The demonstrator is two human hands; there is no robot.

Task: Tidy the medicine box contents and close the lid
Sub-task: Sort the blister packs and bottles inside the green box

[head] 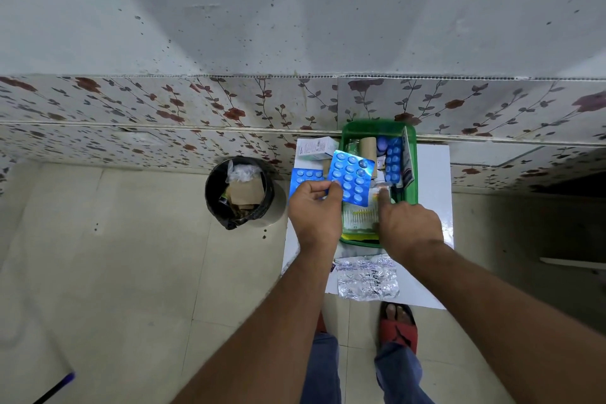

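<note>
A green medicine box (410,141) stands open on a small white table (433,167), against the floral wall tiles. My left hand (314,210) pinches a blue blister strip of round tablets (352,175) at the box's left rim. A second blue strip (303,177) lies just left of it, partly behind my hand. My right hand (410,223) reaches into the box, index finger stretched onto a small item I cannot make out. Inside the box stand another blue strip (393,161), a cardboard tube (367,146) and a pack with yellow marks (360,216). No lid shows.
A white carton (314,147) lies at the table's back left. A crumpled silver foil strip (367,277) lies at the table's near edge. A black-lined bin (241,192) with paper waste stands on the floor to the left. My sandalled foot (398,325) is under the table edge.
</note>
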